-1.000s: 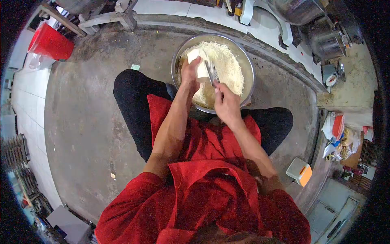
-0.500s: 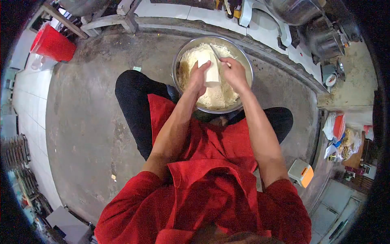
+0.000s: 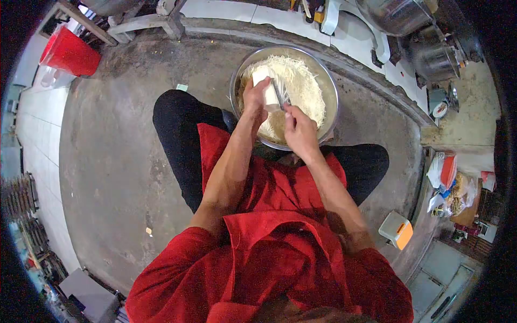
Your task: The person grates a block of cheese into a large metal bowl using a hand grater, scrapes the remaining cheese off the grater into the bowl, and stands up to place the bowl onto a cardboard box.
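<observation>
My left hand [image 3: 254,101] is wrapped around a thick, pale cream block [image 3: 262,74] of food, whose exact kind I cannot make out. In my right hand [image 3: 302,133] is a knife [image 3: 279,90], its narrow blade lying along the block's right side. Thin pale strips hang beside the blade. Both hands are over a wide metal bowl [image 3: 336,94], which holds a heap of fine pale shreds [image 3: 307,91]. The lower part of the block is partly hidden by my left fingers.
The bowl stands on the grey concrete floor [image 3: 118,156] between my bent legs. A raised ledge [image 3: 301,46] runs behind it, with metal pots [image 3: 433,59] at the upper right. A red bucket [image 3: 72,54] is far left; a white-and-orange box [image 3: 396,230] is at right.
My right hand has moved down and toward me with the knife, the blade now lower along the block. The block has shifted slightly left, and loose strips show beside the blade.
</observation>
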### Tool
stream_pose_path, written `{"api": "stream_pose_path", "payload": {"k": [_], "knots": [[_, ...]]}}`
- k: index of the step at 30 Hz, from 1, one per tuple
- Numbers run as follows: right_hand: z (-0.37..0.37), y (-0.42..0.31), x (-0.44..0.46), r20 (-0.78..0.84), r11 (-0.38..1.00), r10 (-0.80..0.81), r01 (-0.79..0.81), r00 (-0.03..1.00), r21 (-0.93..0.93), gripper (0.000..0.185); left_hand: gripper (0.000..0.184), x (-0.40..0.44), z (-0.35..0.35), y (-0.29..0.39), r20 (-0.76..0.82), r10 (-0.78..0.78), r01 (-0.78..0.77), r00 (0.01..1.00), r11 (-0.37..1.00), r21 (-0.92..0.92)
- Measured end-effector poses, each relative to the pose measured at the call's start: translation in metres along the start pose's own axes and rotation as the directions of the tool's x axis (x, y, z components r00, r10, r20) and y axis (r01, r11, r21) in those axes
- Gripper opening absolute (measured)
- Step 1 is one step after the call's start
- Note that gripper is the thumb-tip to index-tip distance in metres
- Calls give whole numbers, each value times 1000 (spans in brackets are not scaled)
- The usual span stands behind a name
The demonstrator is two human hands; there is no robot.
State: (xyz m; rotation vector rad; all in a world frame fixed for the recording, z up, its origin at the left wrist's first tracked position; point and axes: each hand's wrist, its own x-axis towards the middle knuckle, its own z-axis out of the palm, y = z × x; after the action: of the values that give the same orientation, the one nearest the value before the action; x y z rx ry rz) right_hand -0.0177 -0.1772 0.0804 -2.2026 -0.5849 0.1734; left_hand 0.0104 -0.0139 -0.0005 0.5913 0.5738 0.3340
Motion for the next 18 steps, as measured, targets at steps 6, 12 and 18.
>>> {"api": "stream_pose_path", "payload": {"k": [6,12,18], "knots": [[-16,1,-50,-11,999,-34,34,999,33,26,39,9,-6,-7,-18,125,-125,992,992,-1],[-38,17,-20,-56,992,123,-124,991,-3,26,49,-17,21,15,30,-27,22,999,990,139],[-17,30,88,-14,993,106,-105,994,47,27,54,-17,25,-3,71,-66,56,995,990,127]]}}
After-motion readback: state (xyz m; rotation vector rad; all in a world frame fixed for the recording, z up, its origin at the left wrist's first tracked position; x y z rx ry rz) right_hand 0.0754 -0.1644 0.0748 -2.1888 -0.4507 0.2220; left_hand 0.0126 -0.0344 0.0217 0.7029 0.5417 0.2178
